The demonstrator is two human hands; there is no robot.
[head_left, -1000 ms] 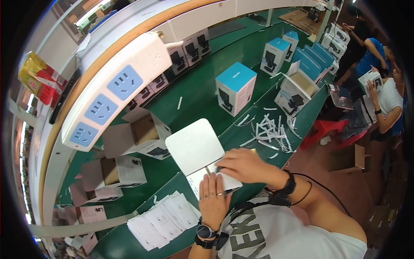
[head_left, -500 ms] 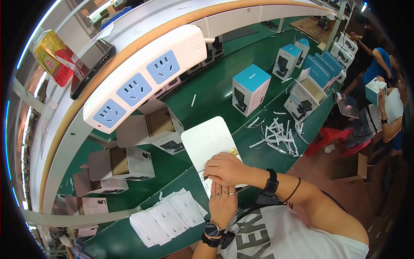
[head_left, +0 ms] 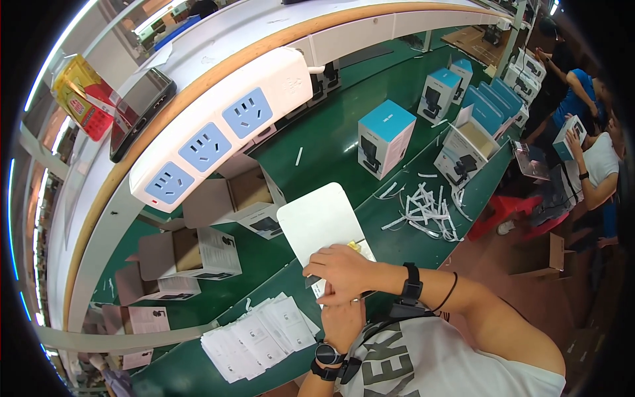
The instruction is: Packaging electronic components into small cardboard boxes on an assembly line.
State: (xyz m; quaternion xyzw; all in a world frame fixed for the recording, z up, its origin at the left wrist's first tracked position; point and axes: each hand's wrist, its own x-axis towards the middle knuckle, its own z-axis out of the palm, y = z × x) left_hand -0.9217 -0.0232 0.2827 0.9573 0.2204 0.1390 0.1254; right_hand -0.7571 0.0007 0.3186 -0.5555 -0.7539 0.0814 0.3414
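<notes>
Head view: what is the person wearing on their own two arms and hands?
Both hands are bare, without gloves. The right hand has a black band with a dark block-shaped device at the wrist, plus a thin black cord loop farther up the forearm. The left hand has a black round-faced wristwatch. No sleeves reach the forearms; a white shirt with dark lettering shows at the chest.

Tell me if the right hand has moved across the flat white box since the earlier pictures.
Yes. The right hand has slid toward the person's left along the near end of the flat white box, now lying above the left hand.
</notes>
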